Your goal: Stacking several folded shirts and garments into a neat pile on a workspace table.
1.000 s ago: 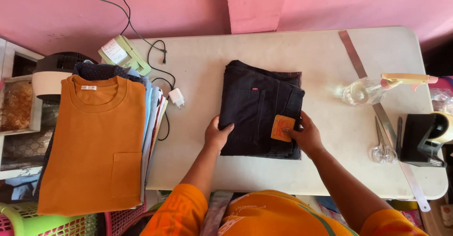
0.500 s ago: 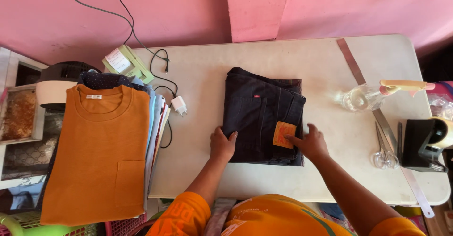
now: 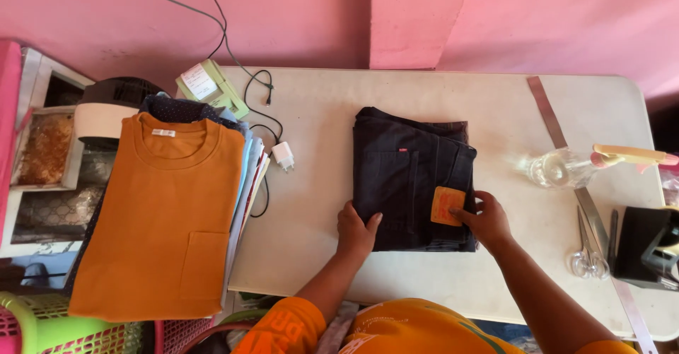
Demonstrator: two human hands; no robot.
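Both hands (image 3: 356, 228) (image 3: 485, 217) unmoved, fingers still spread flat on folded jeans (image 3: 410, 177); nothing gripped.

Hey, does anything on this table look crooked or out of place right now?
The stack of shirts overhangs the table's left edge. The folded dark jeans lie square under both hands.
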